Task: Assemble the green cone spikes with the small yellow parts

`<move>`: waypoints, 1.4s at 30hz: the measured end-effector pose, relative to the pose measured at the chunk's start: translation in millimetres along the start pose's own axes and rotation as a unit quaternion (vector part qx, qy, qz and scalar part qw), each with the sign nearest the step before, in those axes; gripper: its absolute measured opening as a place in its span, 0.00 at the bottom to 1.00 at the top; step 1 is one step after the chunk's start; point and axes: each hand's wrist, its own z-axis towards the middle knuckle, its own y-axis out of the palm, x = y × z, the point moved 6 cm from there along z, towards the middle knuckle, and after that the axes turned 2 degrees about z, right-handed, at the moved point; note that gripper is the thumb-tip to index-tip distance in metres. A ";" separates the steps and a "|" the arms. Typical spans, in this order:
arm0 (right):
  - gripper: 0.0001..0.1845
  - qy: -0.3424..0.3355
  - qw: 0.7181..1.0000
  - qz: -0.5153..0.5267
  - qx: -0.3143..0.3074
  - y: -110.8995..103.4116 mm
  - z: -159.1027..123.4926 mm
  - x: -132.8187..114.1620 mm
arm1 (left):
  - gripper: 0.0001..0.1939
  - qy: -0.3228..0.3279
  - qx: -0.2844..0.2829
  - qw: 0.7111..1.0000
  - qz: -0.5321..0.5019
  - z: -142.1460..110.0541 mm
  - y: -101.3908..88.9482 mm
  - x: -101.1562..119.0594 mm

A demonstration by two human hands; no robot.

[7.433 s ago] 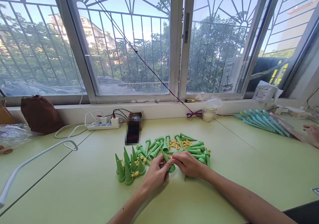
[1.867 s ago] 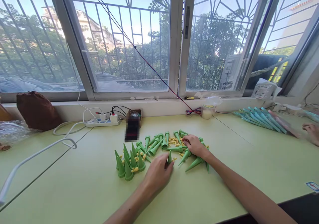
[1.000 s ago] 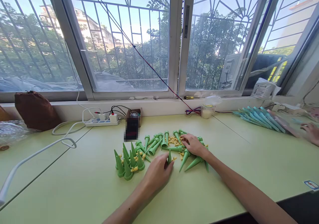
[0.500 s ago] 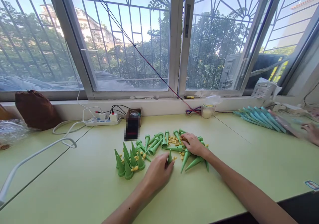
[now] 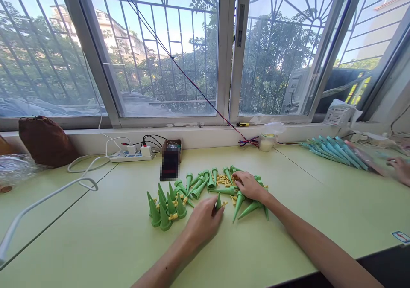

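Observation:
My left hand (image 5: pixel 205 217) is closed round an upright green plastic watering spike (image 5: pixel 218 202), low over the table. A small yellow valve (image 5: pixel 224 204) sticks out of its right side. My right hand (image 5: pixel 249 186) lies over the right part of a heap of small yellow valves (image 5: pixel 223 180), its fingers curled down. Whatever its fingertips hold is hidden. To the left stands a group of green spikes (image 5: pixel 165 219) with yellow valves fitted, points up. Loose green spikes (image 5: pixel 200 189) lie around the heap, and others (image 5: pixel 249 210) lie below my right hand.
Behind are a power strip (image 5: pixel 131 156), a small cardboard box (image 5: pixel 180 147) and a lidded jar (image 5: pixel 266 143). A white bent tube (image 5: pixel 41 207) crosses the left side. Light-blue strips (image 5: pixel 336 151) lie at right, near another person's hand (image 5: pixel 400 168).
Earlier both hands were together at a tilted spike. Since then, my left hand has set its spike upright and my right hand has moved to the yellow heap. Over the last second, both hands stay nearly still.

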 end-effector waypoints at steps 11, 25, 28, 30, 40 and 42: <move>0.09 -0.010 1.000 0.014 0.005 1.3 3.5 2.1 | 0.13 -0.003 -0.006 1.000 0.001 0.2 -0.9 0.8; 0.06 0.001 0.999 0.027 0.017 2.6 4.2 7.0 | 0.13 0.001 -0.005 1.000 0.009 0.7 0.8 0.0; 0.06 -0.001 0.999 0.030 0.019 2.7 4.3 7.5 | 0.13 -0.002 -0.008 1.000 0.007 0.9 0.3 0.3; 0.06 -0.002 0.999 0.031 0.021 2.6 4.4 7.7 | 0.13 -0.003 -0.008 1.000 0.006 0.8 -0.2 0.8; 0.09 -0.008 0.999 0.037 0.035 -0.6 2.7 5.3 | 0.13 -0.002 -0.009 1.000 0.009 0.1 0.0 0.5; 0.10 -0.010 0.999 0.036 0.039 -1.7 2.1 4.3 | 0.13 0.000 -0.008 1.000 0.008 0.4 0.4 0.3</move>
